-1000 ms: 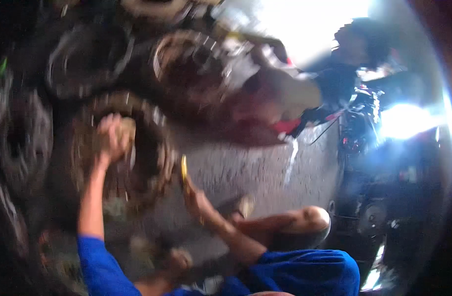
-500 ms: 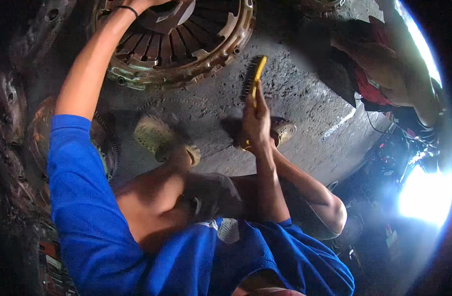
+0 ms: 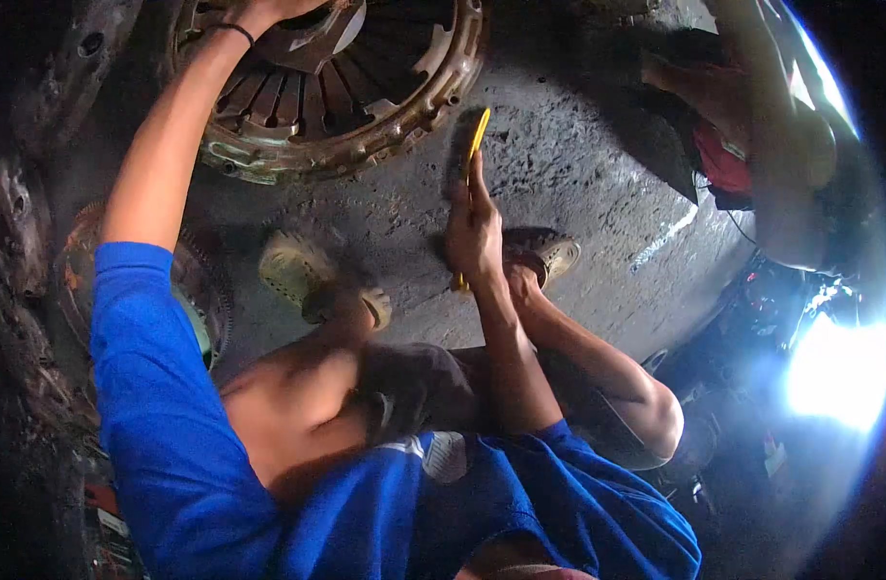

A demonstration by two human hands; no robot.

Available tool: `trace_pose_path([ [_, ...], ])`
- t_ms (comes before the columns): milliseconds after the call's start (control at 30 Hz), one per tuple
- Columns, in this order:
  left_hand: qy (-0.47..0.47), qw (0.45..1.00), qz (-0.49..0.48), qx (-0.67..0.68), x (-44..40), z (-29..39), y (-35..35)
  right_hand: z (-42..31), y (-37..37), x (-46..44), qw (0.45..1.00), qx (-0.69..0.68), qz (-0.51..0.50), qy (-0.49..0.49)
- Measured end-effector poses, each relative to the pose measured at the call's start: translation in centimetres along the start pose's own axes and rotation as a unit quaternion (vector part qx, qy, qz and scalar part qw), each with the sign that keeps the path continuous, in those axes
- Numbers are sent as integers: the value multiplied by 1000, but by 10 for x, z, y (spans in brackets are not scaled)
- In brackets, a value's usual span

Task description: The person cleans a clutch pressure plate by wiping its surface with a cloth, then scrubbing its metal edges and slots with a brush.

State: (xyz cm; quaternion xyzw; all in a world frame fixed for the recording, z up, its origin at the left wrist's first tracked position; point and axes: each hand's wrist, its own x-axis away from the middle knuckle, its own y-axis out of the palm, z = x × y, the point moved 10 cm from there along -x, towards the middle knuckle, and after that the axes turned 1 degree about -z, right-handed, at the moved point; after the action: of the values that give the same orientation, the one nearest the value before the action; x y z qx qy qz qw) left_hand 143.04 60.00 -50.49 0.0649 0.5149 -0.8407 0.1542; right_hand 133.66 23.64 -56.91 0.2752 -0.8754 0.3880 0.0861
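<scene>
My right hand (image 3: 476,237) is closed around the yellow handle of a wire brush (image 3: 480,130), held above the floor with its tip pointing at the clutch pressure plate (image 3: 385,133). The brush is seen nearly edge-on, its bristles hard to make out in the shadow. At the top edge my left hand (image 3: 269,10), below a dark wristband, reaches over the middle of the round, dirty metal plate. Its fingers are mostly cut off by the frame, so whether they grip anything is hidden. Dark slots fan out around the plate's centre.
My feet in clogs (image 3: 296,271) stand on the rough floor (image 3: 598,213). A toothed metal ring (image 3: 216,280) lies by my left elbow. Grimy metal parts (image 3: 28,232) line the left side. Another person (image 3: 752,145) is at the upper right, near bright light.
My right hand has moved a little to the left with the wire brush, which has turned so its bristles barely show. My left hand stays over the pressure plate.
</scene>
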Motion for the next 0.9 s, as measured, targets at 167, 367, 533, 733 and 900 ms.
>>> trace_pose_path([
  [167,49,998,2,43,-1,14,-6,-10,-5,-94,996,-14,-5,92],
  [367,-27,998,-50,-2,-1,-14,19,-23,-32,-38,968,75,107,-214],
  [533,-22,999,22,35,9,3,-4,-58,-3,-76,996,13,-65,58],
  [733,-18,996,54,62,-2,11,-23,-54,-25,-86,925,204,84,-309],
  [900,-19,999,25,38,-3,0,-12,-60,-4,-48,990,94,-76,-74],
])
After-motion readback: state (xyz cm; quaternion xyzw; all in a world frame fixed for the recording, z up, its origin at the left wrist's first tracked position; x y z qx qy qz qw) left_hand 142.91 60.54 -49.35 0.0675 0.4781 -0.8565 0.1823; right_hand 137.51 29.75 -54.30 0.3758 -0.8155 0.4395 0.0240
